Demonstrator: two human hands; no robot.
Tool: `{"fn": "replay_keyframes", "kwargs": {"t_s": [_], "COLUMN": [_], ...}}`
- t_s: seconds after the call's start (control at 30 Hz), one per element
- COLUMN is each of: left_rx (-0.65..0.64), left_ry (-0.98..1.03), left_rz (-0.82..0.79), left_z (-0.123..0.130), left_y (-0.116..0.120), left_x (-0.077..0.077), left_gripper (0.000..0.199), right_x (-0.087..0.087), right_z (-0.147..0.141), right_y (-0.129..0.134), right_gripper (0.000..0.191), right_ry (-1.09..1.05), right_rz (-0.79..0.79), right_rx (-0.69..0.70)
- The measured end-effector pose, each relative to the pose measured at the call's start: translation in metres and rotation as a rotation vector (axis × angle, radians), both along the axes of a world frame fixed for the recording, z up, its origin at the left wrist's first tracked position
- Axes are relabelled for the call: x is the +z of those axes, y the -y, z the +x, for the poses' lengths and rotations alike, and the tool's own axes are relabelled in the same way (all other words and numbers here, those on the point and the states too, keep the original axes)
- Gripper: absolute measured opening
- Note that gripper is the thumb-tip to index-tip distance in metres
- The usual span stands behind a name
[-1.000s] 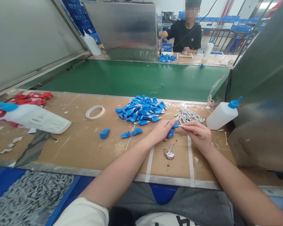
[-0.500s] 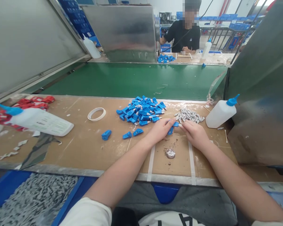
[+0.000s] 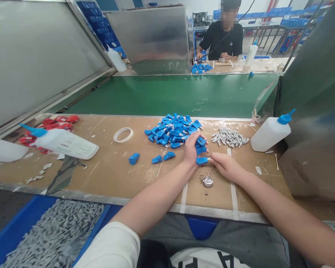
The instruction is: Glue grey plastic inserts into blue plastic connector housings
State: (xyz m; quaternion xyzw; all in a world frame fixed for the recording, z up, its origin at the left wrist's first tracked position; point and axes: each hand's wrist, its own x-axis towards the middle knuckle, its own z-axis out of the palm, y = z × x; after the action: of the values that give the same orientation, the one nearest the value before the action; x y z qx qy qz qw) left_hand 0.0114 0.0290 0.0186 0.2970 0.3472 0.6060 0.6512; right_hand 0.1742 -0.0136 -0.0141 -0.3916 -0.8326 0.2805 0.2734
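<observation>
My left hand (image 3: 190, 149) is curled at the near right edge of a pile of blue plastic parts (image 3: 167, 131). Blue parts (image 3: 201, 150) lie against its palm and fingers. Just below them, a blue plastic part (image 3: 201, 160) with a small pale tip sits by the left palm. The fingertips of my right hand (image 3: 225, 164) are closed at that pale tip. Small grey pieces (image 3: 230, 137) are heaped beyond my right hand. A round shiny metal dish (image 3: 207, 181) with liquid drops around it lies below both hands.
Three loose blue parts (image 3: 156, 159) and a tape roll (image 3: 123, 135) lie left. White bottles (image 3: 270, 134) flank the work area, one lying near red parts (image 3: 60, 123). A green belt (image 3: 170, 95) runs behind; a co-worker (image 3: 223, 41) sits beyond. A blue bin (image 3: 107, 216) stands below.
Both hands have come lower and nearer the metal dish. My left hand has turned and curled round blue parts, and the part at my right fingertips is lower. The view has shifted slightly left.
</observation>
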Motion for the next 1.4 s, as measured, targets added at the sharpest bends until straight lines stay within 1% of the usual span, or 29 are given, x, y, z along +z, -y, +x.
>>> {"fn": "replay_keyframes", "kwargs": {"t_s": [0.13,0.23,0.33,0.43,0.47,0.53,0.63,0.7,0.73,0.8,0.87,0.93,1.0,1.07,1.1,1.17,1.2,1.27,1.3,1.4], "left_rx": [-0.009,-0.017,-0.005,0.044,0.059,0.104,0.192,0.218,0.219,0.205,0.172,0.138,0.106,0.075,0.056,0.015,-0.007,-0.054,-0.076,-0.114], "left_ry": [-0.006,-0.017,-0.021,0.102,0.175,0.329,0.485,0.539,0.552,0.557,0.541,0.51,0.468,0.409,0.371,0.287,0.247,0.183,0.161,0.099], "left_rz": [0.017,0.031,0.067,0.093,0.09,0.059,-0.018,-0.024,-0.004,0.051,0.1,0.141,0.177,0.209,0.225,0.259,0.275,0.303,0.316,0.354], "left_z": [0.001,0.002,0.001,-0.011,-0.018,-0.035,-0.063,-0.076,-0.08,-0.084,-0.084,-0.08,-0.074,-0.066,-0.062,-0.055,-0.052,-0.048,-0.047,-0.045], "left_y": [0.0,-0.001,-0.005,-0.015,-0.02,-0.029,-0.04,-0.043,-0.043,-0.042,-0.039,-0.037,-0.035,-0.034,-0.035,-0.036,-0.036,-0.037,-0.038,-0.038], "left_x": [-0.005,-0.008,-0.007,0.002,0.006,0.016,0.026,0.029,0.03,0.03,0.03,0.03,0.029,0.027,0.025,0.02,0.018,0.012,0.009,0.003], "left_gripper": [0.033,0.031,0.03,0.027,0.027,0.028,0.023,0.018,0.019,0.025,0.03,0.034,0.041,0.048,0.052,0.057,0.058,0.06,0.061,0.062], "right_x": [-0.002,-0.001,0.0,0.002,0.004,0.009,0.023,0.033,0.037,0.043,0.048,0.055,0.066,0.078,0.083,0.087,0.086,0.077,0.071,0.054], "right_z": [0.001,0.001,0.0,0.0,0.001,0.001,-0.007,-0.022,-0.033,-0.056,-0.074,-0.078,-0.066,-0.042,-0.028,-0.004,0.005,0.016,0.018,0.016], "right_y": [-0.003,-0.004,-0.001,0.003,0.003,-0.002,-0.028,-0.055,-0.069,-0.095,-0.115,-0.127,-0.132,-0.131,-0.129,-0.122,-0.117,-0.107,-0.103,-0.093], "right_gripper": [0.033,0.031,0.032,0.036,0.038,0.041,0.045,0.045,0.046,0.045,0.042,0.041,0.046,0.048,0.043,0.028,0.023,0.021,0.021,0.018], "right_ry": [0.018,0.011,0.009,0.005,0.004,0.013,0.077,0.136,0.165,0.221,0.274,0.321,0.366,0.415,0.451,0.549,0.598,0.665,0.677,0.673], "right_rz": [0.033,0.047,0.042,0.058,0.072,0.098,0.097,0.069,0.054,0.029,0.018,0.02,0.036,0.05,0.043,0.011,0.0,0.004,0.013,0.014], "right_rx": [0.028,0.01,0.016,0.032,0.0,-0.128,-0.329,-0.423,-0.459,-0.49,-0.466,-0.438,-0.449,-0.477,-0.463,-0.352,-0.281,-0.182,-0.173,-0.208]}}
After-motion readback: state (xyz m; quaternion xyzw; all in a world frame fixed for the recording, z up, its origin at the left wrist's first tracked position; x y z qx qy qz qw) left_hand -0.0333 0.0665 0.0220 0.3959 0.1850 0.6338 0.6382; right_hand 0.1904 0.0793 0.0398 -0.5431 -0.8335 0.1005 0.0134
